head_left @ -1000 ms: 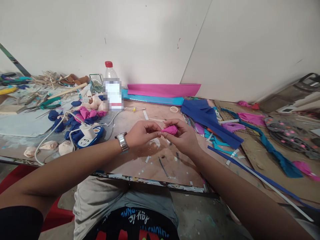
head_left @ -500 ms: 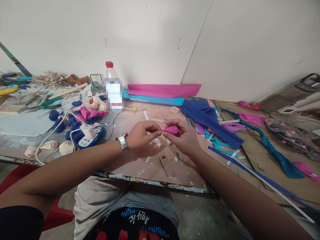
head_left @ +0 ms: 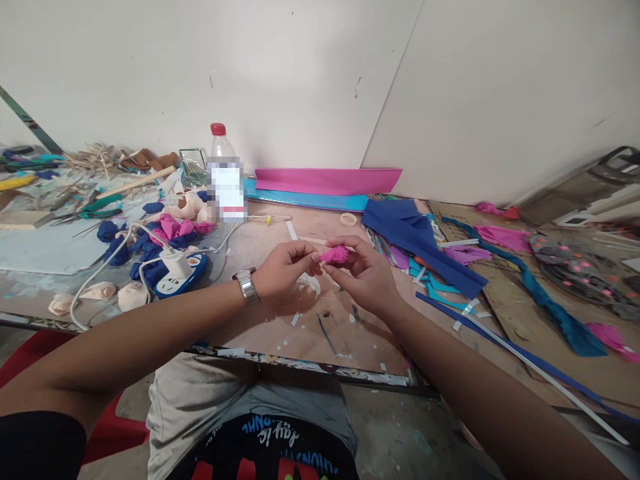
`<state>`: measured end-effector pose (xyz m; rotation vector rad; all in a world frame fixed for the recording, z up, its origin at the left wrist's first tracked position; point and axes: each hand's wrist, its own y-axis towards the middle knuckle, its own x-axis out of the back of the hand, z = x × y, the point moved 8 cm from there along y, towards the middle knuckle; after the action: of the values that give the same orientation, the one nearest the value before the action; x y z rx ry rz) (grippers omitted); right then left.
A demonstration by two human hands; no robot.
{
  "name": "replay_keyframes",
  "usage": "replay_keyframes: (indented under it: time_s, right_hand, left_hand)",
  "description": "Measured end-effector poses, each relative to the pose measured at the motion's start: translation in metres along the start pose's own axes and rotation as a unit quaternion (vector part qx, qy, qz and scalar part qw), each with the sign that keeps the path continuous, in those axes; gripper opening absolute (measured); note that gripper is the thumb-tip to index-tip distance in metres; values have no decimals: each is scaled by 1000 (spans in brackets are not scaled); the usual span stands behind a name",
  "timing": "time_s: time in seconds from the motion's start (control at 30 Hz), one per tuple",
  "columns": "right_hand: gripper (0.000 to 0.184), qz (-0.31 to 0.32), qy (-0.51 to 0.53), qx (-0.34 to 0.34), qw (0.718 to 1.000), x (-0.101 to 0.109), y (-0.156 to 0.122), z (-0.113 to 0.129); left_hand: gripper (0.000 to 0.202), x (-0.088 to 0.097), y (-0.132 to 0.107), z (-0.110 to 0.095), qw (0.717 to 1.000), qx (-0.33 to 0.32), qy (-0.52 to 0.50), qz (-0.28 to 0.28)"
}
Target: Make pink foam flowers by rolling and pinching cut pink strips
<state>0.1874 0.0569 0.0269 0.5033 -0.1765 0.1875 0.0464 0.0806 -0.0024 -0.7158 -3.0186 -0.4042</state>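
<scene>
A small rolled pink foam flower (head_left: 335, 254) is held between both hands above the middle of the brown worktable (head_left: 310, 327). My right hand (head_left: 367, 275) curls around it from the right, thumb and fingers closed on the roll. My left hand (head_left: 284, 269), with a metal watch (head_left: 246, 285) on the wrist, pinches its left end with fingertips together. Part of the flower is hidden by my fingers.
A red-capped plastic bottle (head_left: 225, 175) stands at the back. Left lie pink and blue foam flowers (head_left: 159, 235), a blue-white power strip (head_left: 177, 273) with cable, and scissors (head_left: 95, 207). Pink foam sheet (head_left: 327, 180) leans on the wall; blue foam sheets (head_left: 423, 243) and strips lie right.
The pink flower has turned and lifted slightly between my fingers; my right hand's fingers have shifted their hold. Both arms stay in place.
</scene>
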Motion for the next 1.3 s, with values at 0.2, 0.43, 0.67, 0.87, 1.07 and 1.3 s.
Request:
replay_keyframes:
  time_s: [0.2,0.43,0.67,0.87,1.07,1.3]
  right_hand:
    - [37,32,-80,41,995,0,1,5]
    - [20,49,-203,107,972,-2,1,20]
    - [14,35,-163,55,984,2,2,9]
    - [18,23,-140,16,990,3,3,6]
    - [8,39,-217,63,973,0,2,19]
    - [4,41,-216,57,974,-2,1,19]
  left_hand:
    - [53,-7,2,11,995,51,-71,44]
    - [53,-13,0,24,987,111,-101,63]
    - [49,-10,1,9,997,33,-40,58]
    - [44,-7,-1,1,999,-2,-14,36]
    - [44,-5,-1,0,999,8,-27,23]
    - [41,-2,-1,0,999,10,-48,7]
